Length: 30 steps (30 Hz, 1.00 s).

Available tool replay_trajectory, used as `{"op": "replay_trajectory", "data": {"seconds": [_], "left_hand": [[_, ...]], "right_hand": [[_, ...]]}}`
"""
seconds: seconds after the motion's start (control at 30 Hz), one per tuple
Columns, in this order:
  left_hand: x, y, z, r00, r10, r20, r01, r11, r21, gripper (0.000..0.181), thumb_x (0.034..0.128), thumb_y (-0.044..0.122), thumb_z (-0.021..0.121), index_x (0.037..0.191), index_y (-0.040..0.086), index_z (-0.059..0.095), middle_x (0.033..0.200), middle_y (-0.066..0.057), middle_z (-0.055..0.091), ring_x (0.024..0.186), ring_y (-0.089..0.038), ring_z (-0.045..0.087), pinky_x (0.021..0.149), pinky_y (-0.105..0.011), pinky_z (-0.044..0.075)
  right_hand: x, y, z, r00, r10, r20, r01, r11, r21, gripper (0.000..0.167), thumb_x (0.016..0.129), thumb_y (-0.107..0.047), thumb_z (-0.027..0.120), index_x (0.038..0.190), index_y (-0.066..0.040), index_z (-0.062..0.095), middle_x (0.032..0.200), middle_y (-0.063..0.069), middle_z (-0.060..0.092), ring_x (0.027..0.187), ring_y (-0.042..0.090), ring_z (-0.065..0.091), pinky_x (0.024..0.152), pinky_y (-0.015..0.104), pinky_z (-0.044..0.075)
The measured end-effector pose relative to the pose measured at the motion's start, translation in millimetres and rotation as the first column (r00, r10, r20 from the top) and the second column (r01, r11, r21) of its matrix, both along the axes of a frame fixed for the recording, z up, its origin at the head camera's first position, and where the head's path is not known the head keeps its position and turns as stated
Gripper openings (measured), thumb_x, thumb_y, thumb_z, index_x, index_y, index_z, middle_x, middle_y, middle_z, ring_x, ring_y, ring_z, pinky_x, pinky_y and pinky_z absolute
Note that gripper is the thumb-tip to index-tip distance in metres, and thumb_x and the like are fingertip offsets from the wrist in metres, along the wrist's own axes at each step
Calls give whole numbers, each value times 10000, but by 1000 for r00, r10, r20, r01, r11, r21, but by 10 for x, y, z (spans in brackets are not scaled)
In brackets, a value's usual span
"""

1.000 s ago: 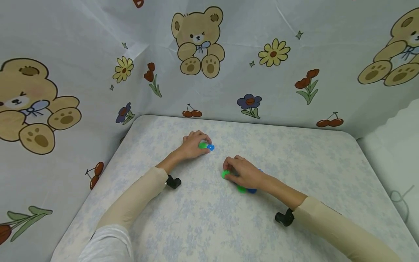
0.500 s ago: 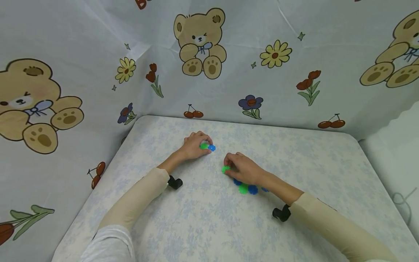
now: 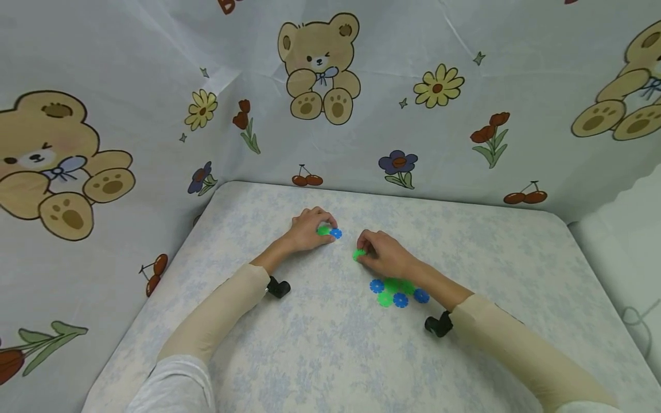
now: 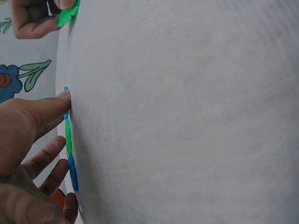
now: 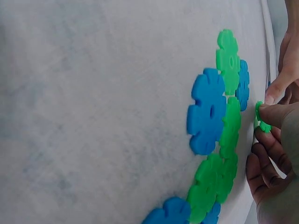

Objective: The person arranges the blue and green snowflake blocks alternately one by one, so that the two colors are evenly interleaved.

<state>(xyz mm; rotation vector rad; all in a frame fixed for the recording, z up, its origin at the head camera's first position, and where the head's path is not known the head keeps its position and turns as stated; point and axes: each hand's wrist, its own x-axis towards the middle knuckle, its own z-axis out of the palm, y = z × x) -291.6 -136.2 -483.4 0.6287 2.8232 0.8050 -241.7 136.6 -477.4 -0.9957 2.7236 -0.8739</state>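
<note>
The right hand (image 3: 384, 254) pinches a green flower piece (image 3: 357, 255) and has moved forward. So it's now nearer the blue-and-green row (image 3: 336, 233) the left hand (image 3: 307, 229) grips, but apart. More flower pieces (image 3: 400, 300) show on the tabletop (image 3: 289, 355).

The green disc (image 3: 359, 254) in my right hand (image 3: 384, 256) looks like smooth plastic with a soft sheen, as does the blue disc (image 3: 336, 233) under my left hand (image 3: 308, 229). Toward five o'clock, the loose discs (image 3: 400, 300) look like the same satin plastic. Beneath, the table covering (image 3: 320, 338) appears matt and finely textured. At twelve o'clock, the printed sheet (image 3: 377, 46) is smooth, faintly shiny along its creases. My sleeves (image 3: 219, 310) are dull cloth.
</note>
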Motion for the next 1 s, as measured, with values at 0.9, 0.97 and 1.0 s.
{"op": "replay_trajectory", "data": {"seconds": [0.9, 0.97, 1.0], "left_hand": [[-6, 0, -3, 1000, 8, -4, -8, 1000, 6, 255, 1004, 338, 781, 1242, 274, 717, 1475, -44, 575, 1377, -347, 482, 1124, -657, 354], [-3, 1, -3, 1000, 6, -3, -6, 1000, 10, 255, 1003, 336, 781, 1242, 271, 718, 1474, -45, 574, 1378, -348, 481, 1123, -659, 353], [0, 1, -2, 1000, 6, -3, -6, 1000, 10, 257, 1002, 333, 782, 1243, 270, 719, 1472, -46, 575, 1375, -346, 483, 1122, -657, 355]], "right_hand": [[-424, -237, -36, 996, -91, -9, 91, 996, 4, 212, 996, -173, 772, 1133, -60, 655, 1021, 80, 711, 947, 222, 652, 887, 414, 549], [-436, -257, -40, 995, -101, -10, 102, 995, 12, 213, 1000, -181, 769, 1138, -63, 657, 1040, 84, 714, 967, 234, 658, 905, 423, 553], [-442, -267, -41, 995, -103, -12, 103, 995, 13, 212, 1001, -182, 767, 1138, -62, 659, 1045, 90, 715, 972, 239, 660, 908, 432, 554]]}}
